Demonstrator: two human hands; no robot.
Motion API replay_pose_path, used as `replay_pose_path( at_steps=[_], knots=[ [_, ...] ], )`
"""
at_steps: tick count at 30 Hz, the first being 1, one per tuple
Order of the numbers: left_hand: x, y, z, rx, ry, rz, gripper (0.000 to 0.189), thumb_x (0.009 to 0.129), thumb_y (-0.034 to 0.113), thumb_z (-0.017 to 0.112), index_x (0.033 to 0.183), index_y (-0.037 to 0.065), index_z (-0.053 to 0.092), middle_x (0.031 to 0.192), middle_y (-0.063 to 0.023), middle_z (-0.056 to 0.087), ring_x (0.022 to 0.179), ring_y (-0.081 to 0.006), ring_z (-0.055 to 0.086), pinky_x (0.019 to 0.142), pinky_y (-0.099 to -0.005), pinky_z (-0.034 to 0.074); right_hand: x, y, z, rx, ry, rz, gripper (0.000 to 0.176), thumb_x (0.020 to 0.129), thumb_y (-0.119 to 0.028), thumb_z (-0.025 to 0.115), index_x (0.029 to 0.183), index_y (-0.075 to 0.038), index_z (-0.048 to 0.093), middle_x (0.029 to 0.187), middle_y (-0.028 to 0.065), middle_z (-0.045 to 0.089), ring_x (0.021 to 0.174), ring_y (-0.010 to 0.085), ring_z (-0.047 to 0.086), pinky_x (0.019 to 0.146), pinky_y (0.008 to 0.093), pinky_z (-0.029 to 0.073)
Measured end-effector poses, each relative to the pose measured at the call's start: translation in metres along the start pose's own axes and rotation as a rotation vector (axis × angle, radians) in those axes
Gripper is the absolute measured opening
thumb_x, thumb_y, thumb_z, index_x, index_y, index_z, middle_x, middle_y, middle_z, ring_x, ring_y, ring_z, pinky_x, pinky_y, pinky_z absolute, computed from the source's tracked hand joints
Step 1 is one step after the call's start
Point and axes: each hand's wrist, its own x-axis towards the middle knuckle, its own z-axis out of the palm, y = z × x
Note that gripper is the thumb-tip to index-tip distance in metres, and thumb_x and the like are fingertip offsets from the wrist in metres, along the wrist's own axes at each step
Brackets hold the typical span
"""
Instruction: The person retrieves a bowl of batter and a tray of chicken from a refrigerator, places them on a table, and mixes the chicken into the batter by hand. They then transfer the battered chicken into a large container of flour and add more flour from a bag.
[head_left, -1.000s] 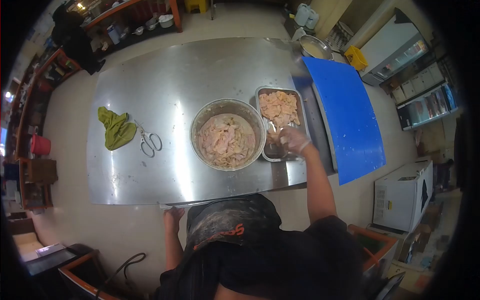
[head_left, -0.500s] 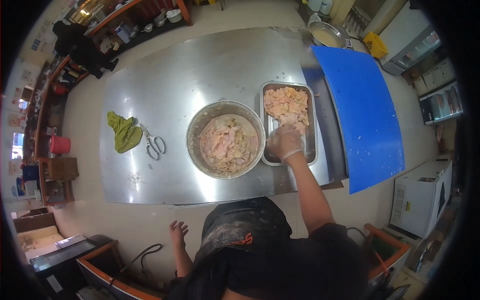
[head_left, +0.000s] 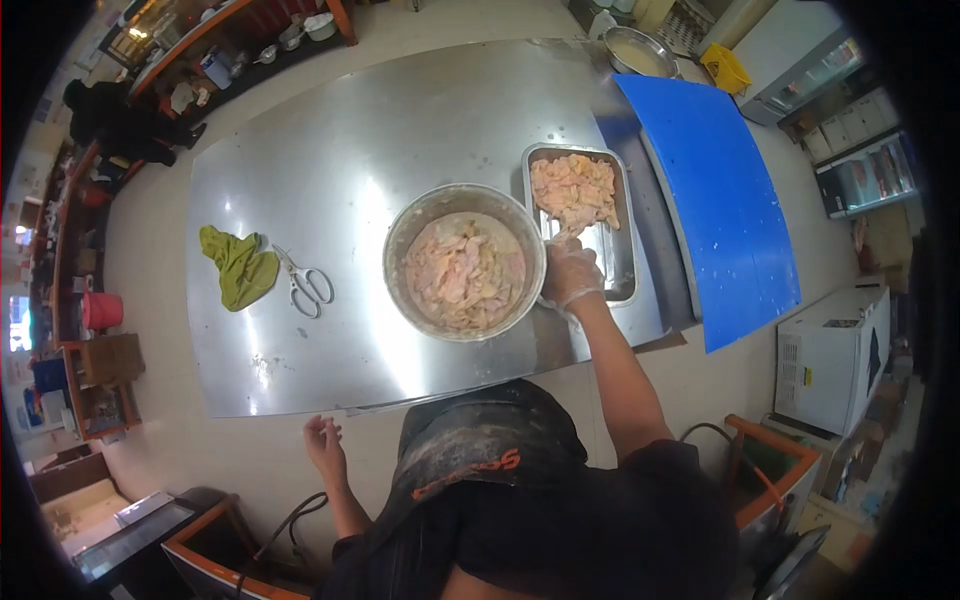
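Note:
My right hand (head_left: 572,272), in a clear glove, is at the lower left of a metal tray (head_left: 628,250), beside the pot's right rim. Its fingers are closed on raw meat pieces (head_left: 566,236) that trail from the meat pile (head_left: 575,188) in the tray. A round metal pot (head_left: 395,225) left of the tray holds more raw meat (head_left: 465,270) in pale liquid. My bare left hand (head_left: 325,440) hangs off the table's front edge, empty, with its fingers loosely apart.
Scissors (head_left: 303,284) and a green cloth (head_left: 238,267) lie at the left of the steel table (head_left: 330,140). A blue board (head_left: 715,210) is on the right, and a bowl (head_left: 640,52) stands behind it. A person (head_left: 115,122) is at the far left.
My right hand has moved slightly up and left in the view, closer to the pot. My left hand has moved left and up. The camera view has shifted; the meat's lower edge in the tray looks changed.

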Motion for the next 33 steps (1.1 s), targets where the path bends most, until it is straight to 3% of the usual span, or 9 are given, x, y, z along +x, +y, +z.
replay_pose_path(
  at_steps=[5,6,9,12,18,24,27,30,33],
  knots=[
    [0.037,0.074,-0.023,0.143,0.046,0.346,0.022,0.091,0.007,0.053,0.111,-0.002,0.051,0.096,-0.0101,0.063,0.079,-0.0146,0.061,0.069,-0.0256,0.049,0.007,0.011,0.037,-0.002,-0.027,-0.055,0.039,0.074,-0.027,0.067,0.108,-0.008,0.062,0.111,0.0220,0.056,0.102,0.0358,0.056,0.085,0.0394,0.050],
    [0.045,0.082,-0.027,0.129,0.066,0.395,0.022,0.091,0.007,0.053,0.110,-0.002,0.051,0.096,-0.0102,0.063,0.079,-0.0146,0.061,0.070,-0.0255,0.049,0.012,0.016,0.051,-0.012,0.084,-0.095,0.035,0.074,-0.026,0.068,0.105,-0.007,0.064,0.100,0.0248,0.060,0.092,0.0362,0.061,0.081,0.0377,0.050],
    [0.070,0.101,-0.042,0.028,0.068,0.381,0.021,0.090,0.004,0.053,0.110,-0.001,0.052,0.096,-0.0114,0.062,0.080,-0.0157,0.061,0.073,-0.0261,0.049,-0.010,-0.005,-0.005,0.214,-0.098,0.014,0.029,0.077,-0.021,0.064,0.102,-0.007,0.064,0.082,0.0203,0.063,0.074,0.0315,0.064,0.070,0.0362,0.052],
    [0.098,0.105,-0.049,-0.114,0.043,0.397,0.020,0.091,0.004,0.053,0.110,-0.002,0.051,0.094,-0.0114,0.062,0.082,-0.0168,0.061,0.076,-0.0285,0.050,0.010,0.057,0.004,0.866,-0.098,0.299,0.026,0.073,-0.004,0.065,0.098,-0.006,0.058,0.069,0.0024,0.055,0.061,0.0123,0.058,0.051,0.0263,0.046],
    [0.132,0.121,-0.011,-0.190,-0.254,0.304,0.022,0.091,0.009,0.055,0.111,0.002,0.052,0.094,-0.0082,0.063,0.083,-0.0150,0.061,0.072,-0.0276,0.050,-0.038,-0.007,-0.115,1.037,0.037,-0.062,0.039,0.072,-0.006,0.069,0.108,-0.004,0.056,0.078,0.0017,0.056,0.066,0.0103,0.058,0.054,0.0232,0.046],
    [0.110,0.157,0.070,-0.054,-0.673,0.251,0.041,0.090,0.026,0.058,0.120,0.001,0.046,0.089,-0.0133,0.064,0.076,-0.0206,0.063,0.066,-0.0320,0.050,-0.044,-0.115,-0.154,0.012,-0.260,-0.548,0.078,0.073,-0.031,0.071,0.137,-0.002,0.037,0.110,0.0196,0.063,0.095,0.0347,0.063,0.084,0.0390,0.049],
    [0.093,0.176,0.111,0.022,-0.889,0.138,0.060,0.091,0.034,0.054,0.133,-0.001,0.029,0.086,-0.0217,0.063,0.074,-0.0314,0.063,0.068,-0.0371,0.049,0.001,-0.130,-0.103,0.004,-0.547,-0.396,0.094,0.068,-0.043,0.072,0.141,-0.001,0.028,0.133,0.0261,0.045,0.117,0.0424,0.049,0.099,0.0403,0.040],
    [0.077,0.191,0.142,0.119,-0.915,0.081,0.063,0.091,0.027,0.051,0.138,-0.001,0.019,0.086,-0.0251,0.062,0.076,-0.0384,0.062,0.072,-0.0403,0.049,0.018,-0.149,-0.017,-0.289,-0.293,-0.385,0.103,0.064,-0.046,0.074,0.143,-0.005,0.023,0.143,0.0258,0.031,0.123,0.0400,0.044,0.103,0.0379,0.036],
    [0.064,0.173,0.170,-0.026,-0.616,0.423,0.064,0.088,0.018,0.048,0.139,-0.001,0.016,0.087,-0.0278,0.062,0.079,-0.0447,0.061,0.077,-0.0460,0.048,0.017,-0.170,0.012,-0.281,-0.165,-0.293,0.101,0.063,-0.043,0.075,0.143,-0.009,0.025,0.143,0.0257,0.029,0.121,0.0388,0.046,0.103,0.0382,0.037]
  ],
)
